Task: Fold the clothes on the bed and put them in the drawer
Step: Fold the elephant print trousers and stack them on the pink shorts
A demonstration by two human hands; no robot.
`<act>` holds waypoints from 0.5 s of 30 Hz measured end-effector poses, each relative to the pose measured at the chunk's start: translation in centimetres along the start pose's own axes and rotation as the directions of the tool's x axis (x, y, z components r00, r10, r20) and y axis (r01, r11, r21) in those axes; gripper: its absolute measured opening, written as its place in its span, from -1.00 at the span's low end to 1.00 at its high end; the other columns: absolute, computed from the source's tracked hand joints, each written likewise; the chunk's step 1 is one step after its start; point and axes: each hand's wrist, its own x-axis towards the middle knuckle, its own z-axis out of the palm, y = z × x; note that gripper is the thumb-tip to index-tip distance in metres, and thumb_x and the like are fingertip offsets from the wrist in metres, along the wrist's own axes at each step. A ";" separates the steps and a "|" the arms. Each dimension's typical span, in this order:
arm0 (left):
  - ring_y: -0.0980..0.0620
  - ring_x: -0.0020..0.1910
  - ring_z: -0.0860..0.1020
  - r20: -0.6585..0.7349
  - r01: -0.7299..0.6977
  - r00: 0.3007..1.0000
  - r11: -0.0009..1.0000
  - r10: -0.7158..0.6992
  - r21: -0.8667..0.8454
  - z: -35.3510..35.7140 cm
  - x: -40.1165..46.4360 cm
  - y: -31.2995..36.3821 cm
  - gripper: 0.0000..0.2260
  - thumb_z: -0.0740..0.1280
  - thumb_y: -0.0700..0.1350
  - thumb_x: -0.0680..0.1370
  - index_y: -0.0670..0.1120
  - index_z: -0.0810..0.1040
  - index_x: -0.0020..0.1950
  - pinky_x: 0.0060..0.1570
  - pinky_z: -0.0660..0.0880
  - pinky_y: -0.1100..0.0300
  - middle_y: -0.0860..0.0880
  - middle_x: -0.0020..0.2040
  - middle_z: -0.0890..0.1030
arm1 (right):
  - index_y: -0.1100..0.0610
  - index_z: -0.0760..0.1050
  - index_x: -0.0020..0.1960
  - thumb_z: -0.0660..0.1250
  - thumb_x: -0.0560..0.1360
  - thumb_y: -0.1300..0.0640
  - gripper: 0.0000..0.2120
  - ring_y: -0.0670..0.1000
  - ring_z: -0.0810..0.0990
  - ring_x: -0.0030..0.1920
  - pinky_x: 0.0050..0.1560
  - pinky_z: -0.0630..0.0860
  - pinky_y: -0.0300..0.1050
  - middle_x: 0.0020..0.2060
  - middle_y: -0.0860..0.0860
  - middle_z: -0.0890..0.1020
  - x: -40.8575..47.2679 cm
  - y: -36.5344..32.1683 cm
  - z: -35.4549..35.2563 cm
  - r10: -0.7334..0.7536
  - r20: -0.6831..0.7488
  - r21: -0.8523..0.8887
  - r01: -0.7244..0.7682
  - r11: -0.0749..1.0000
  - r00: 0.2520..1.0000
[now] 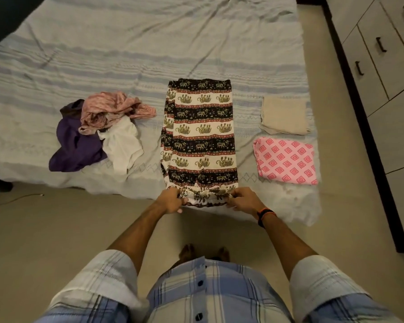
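I hold the near end of the elephant-print trousers [200, 138] with both hands: my left hand [172, 201] and my right hand [244, 199] each pinch one corner of the gathered edge, fingers curled around the cloth. The trousers lie long on the bed [126, 54], between the unfolded pile [98, 131] at the left and two folded pieces, beige [283, 115] and pink [287, 160], at the right. If I lift one corner faster, I think the fold will go crooked. The thin cloth may also slip and bunch.
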 end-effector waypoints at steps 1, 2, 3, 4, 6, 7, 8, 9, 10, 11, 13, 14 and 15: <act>0.00 -0.21 0.67 -0.012 0.011 1.000 1.000 -0.011 -0.017 0.2 0.2 0.0 -0.79 0.33 -0.07 0.60 -0.22 0.51 0.06 -0.25 0.54 0.21 -0.14 0.01 0.65 | 0.29 0.58 -0.08 0.35 0.57 0.22 -0.87 0.03 0.71 -0.09 -0.13 0.62 -0.14 -0.10 0.14 0.69 0.2 0.0 -0.3 -0.009 0.016 0.001 0.009 1.000 1.000; -0.01 -0.20 0.68 -0.023 0.015 1.000 0.999 -0.015 -0.030 0.1 0.5 0.1 -0.78 0.33 -0.07 0.60 -0.23 0.52 0.08 -0.23 0.56 0.19 -0.15 0.02 0.65 | 0.31 0.58 -0.05 0.36 0.57 0.20 -0.84 0.03 0.71 -0.09 -0.11 0.62 -0.12 -0.10 0.14 0.69 0.5 -0.1 -0.4 -0.020 0.032 0.007 0.020 1.000 0.999; -0.02 -0.19 0.68 -0.032 0.020 0.999 0.999 -0.021 -0.042 0.2 0.7 0.3 -0.78 0.32 -0.07 0.61 -0.23 0.52 0.11 -0.23 0.57 0.18 -0.15 0.03 0.65 | 0.32 0.58 -0.03 0.37 0.56 0.17 -0.82 0.02 0.71 -0.09 -0.11 0.62 -0.11 -0.10 0.13 0.69 0.8 -0.1 -0.7 -0.021 0.043 0.018 0.020 1.000 0.999; -0.03 -0.18 0.68 -0.038 0.024 0.999 0.998 -0.027 -0.056 0.1 0.7 0.5 -0.78 0.32 -0.08 0.61 -0.22 0.52 0.12 -0.26 0.56 0.21 -0.14 0.02 0.65 | 0.31 0.58 -0.02 0.38 0.56 0.15 -0.81 0.01 0.71 -0.11 -0.13 0.62 -0.14 -0.10 0.12 0.69 1.1 -0.2 -1.0 -0.020 0.044 0.035 0.019 0.999 0.999; -0.02 -0.20 0.66 -0.062 0.028 0.998 0.997 -0.033 -0.077 -0.2 1.1 1.0 -0.80 0.31 -0.09 0.61 -0.21 0.53 0.13 -0.34 0.50 0.28 -0.12 0.00 0.63 | 0.25 0.59 -0.03 0.40 0.55 0.12 -0.82 -0.01 0.70 -0.14 -0.19 0.58 -0.19 -0.12 0.09 0.69 1.6 -0.7 -1.3 -0.025 0.043 0.066 0.022 0.998 0.999; -0.03 -0.19 0.66 -0.081 0.020 0.996 0.997 -0.026 -0.070 -0.4 1.4 1.3 -0.80 0.31 -0.09 0.62 -0.21 0.53 0.14 -0.34 0.50 0.28 -0.12 0.00 0.63 | 0.21 0.57 -0.06 0.40 0.55 0.11 -0.85 0.00 0.70 -0.13 -0.20 0.57 -0.20 -0.11 0.09 0.69 1.9 -1.2 -1.5 -0.031 0.039 0.073 0.028 0.997 0.999; -0.05 -0.16 0.67 -0.104 0.014 0.994 0.998 -0.020 -0.067 -0.7 1.9 1.5 -0.79 0.31 -0.09 0.61 -0.21 0.53 0.15 -0.29 0.54 0.24 -0.13 0.01 0.64 | 0.16 0.55 -0.10 0.40 0.55 0.11 -0.87 0.02 0.71 -0.10 -0.19 0.57 -0.19 -0.10 0.09 0.68 2.6 -1.7 -1.9 -0.038 0.037 0.081 0.035 0.996 0.999; -0.08 -0.12 0.67 -0.123 0.013 0.992 0.997 -0.022 -0.074 -1.1 2.4 1.8 -0.78 0.31 -0.08 0.61 -0.21 0.54 0.16 -0.20 0.58 0.17 -0.15 0.04 0.65 | 0.12 0.53 -0.15 0.39 0.56 0.12 -0.87 0.04 0.71 -0.08 -0.17 0.58 -0.16 -0.10 0.09 0.68 3.1 -2.0 -2.1 -0.046 0.030 0.090 0.043 0.995 0.999; -0.12 -0.07 0.67 -0.139 0.006 0.990 0.997 -0.016 -0.075 -1.5 2.8 2.0 -0.77 0.31 -0.07 0.61 -0.21 0.54 0.16 -0.10 0.60 0.10 -0.17 0.06 0.65 | 0.09 0.51 -0.18 0.39 0.56 0.12 -0.85 0.05 0.71 -0.07 -0.15 0.60 -0.14 -0.10 0.10 0.68 3.7 -2.4 -2.3 -0.055 0.017 0.096 0.053 0.994 0.998; -0.16 -0.02 0.66 -0.155 0.006 0.988 0.998 -0.017 -0.068 -2.0 3.6 2.3 -0.76 0.31 -0.06 0.60 -0.21 0.55 0.15 -0.01 0.59 0.03 -0.19 0.07 0.65 | 0.09 0.50 -0.19 0.39 0.56 0.13 -0.84 0.06 0.71 -0.08 -0.13 0.63 -0.10 -0.10 0.11 0.68 4.6 -2.7 -2.5 -0.057 0.005 0.097 0.056 0.994 0.998; -0.19 0.00 0.63 -0.182 0.011 0.983 0.999 -0.020 -0.047 -3.0 5.1 3.1 -0.78 0.32 -0.05 0.60 -0.21 0.55 0.08 0.04 0.58 0.00 -0.20 0.02 0.66 | 0.11 0.52 -0.15 0.40 0.55 0.12 -0.86 0.06 0.72 -0.11 -0.06 0.66 -0.01 -0.07 0.12 0.69 6.4 -3.4 -2.8 -0.036 -0.030 0.119 0.039 0.992 0.999; -0.19 -0.02 0.63 -0.189 0.012 0.982 0.999 -0.021 -0.053 -3.5 5.8 3.6 -0.80 0.32 -0.05 0.60 -0.19 0.54 0.02 0.02 0.57 0.02 -0.18 -0.03 0.66 | 0.13 0.52 -0.11 0.40 0.55 0.10 -0.87 0.04 0.72 -0.14 -0.07 0.66 0.00 -0.06 0.12 0.69 7.4 -3.7 -2.9 -0.019 -0.047 0.135 0.025 0.991 0.999; -0.17 -0.06 0.62 -0.196 0.007 0.980 0.998 -0.019 -0.066 -4.1 6.6 4.0 -0.83 0.32 -0.06 0.61 -0.16 0.50 -0.05 -0.03 0.57 0.04 -0.15 -0.09 0.64 | 0.15 0.52 -0.08 0.39 0.56 0.09 -0.87 0.01 0.71 -0.18 -0.15 0.66 -0.05 -0.07 0.10 0.69 8.3 -4.2 -3.1 -0.003 -0.061 0.143 0.012 0.990 0.998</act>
